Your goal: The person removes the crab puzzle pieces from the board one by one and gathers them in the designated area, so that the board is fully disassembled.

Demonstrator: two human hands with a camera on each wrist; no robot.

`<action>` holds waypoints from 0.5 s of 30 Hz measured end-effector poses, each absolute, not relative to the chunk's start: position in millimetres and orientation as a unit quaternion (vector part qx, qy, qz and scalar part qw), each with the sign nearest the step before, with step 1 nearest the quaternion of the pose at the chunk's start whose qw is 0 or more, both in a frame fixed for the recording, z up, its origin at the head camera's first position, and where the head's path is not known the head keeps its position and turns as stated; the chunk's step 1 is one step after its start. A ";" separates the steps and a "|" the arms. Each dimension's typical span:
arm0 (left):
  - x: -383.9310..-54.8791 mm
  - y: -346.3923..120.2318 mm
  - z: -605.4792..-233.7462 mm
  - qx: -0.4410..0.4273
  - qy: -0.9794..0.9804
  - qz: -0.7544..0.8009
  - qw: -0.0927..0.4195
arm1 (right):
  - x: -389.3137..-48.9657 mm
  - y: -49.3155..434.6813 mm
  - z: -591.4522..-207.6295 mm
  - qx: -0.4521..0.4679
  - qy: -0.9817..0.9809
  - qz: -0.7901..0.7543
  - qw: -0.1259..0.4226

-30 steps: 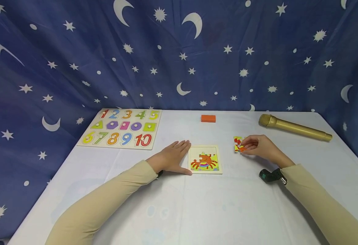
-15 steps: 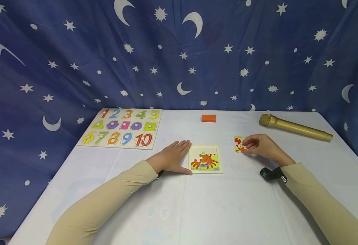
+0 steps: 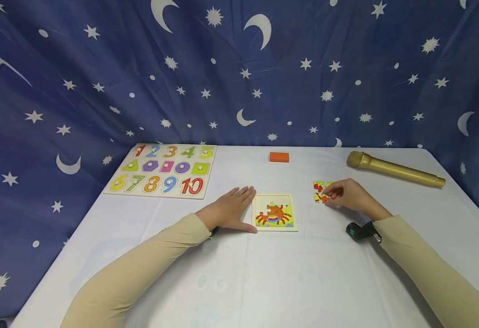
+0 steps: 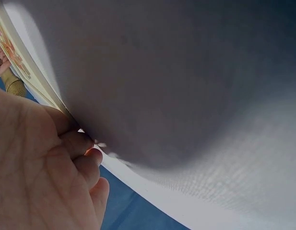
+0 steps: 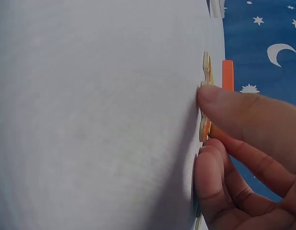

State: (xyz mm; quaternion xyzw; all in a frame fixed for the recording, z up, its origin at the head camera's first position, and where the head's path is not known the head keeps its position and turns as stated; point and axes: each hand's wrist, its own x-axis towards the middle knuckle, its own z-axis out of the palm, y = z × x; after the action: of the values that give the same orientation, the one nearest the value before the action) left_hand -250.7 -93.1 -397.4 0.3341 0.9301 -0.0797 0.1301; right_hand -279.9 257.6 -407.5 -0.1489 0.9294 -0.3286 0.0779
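My left hand (image 3: 232, 210) lies spread on the table at the left edge of a square puzzle board (image 3: 294, 212), thumb and fingers touching its border. Crab picture pieces (image 3: 278, 216) fill the lower and right parts of the board; its upper left is bare. Right of it, several loose puzzle pieces (image 3: 318, 187) lie flat in a small cluster. My right hand (image 3: 352, 197) is over their right side, partly hiding them. In the right wrist view, the thumb and curled fingers pinch a puzzle piece (image 5: 204, 128) low at the table.
A wooden number and shape board (image 3: 159, 172) lies at the back left. An orange block (image 3: 279, 157) sits at the back middle. A gold microphone (image 3: 395, 171) lies at the back right. A dark blue star-patterned curtain (image 3: 239, 73) hangs behind the white table (image 3: 239, 282).
Among the loose pieces, a gap between the upper and lower ones has become visible, with my right hand's fingers shifting slightly over them. My left hand and the puzzle board stay in place.
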 end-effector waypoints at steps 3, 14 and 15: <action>-251.1 -93.1 -397.3 0.334 0.930 -0.080 0.128 | -281.0 257.3 -407.4 -0.148 0.931 -0.325 0.077; -252.3 -92.7 -398.7 0.333 0.930 -0.083 0.130 | -283.7 257.2 -405.7 -0.148 0.931 -0.325 0.079; -252.3 -92.6 -398.6 0.332 0.930 -0.084 0.131 | -283.7 257.4 -405.4 -0.148 0.930 -0.327 0.079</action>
State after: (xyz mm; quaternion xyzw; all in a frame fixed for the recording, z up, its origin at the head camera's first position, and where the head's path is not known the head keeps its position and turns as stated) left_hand -252.3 -92.6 -398.6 0.3320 0.9304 -0.0839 0.1308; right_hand -283.7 257.4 -405.4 -0.1480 0.9300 -0.3269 0.0791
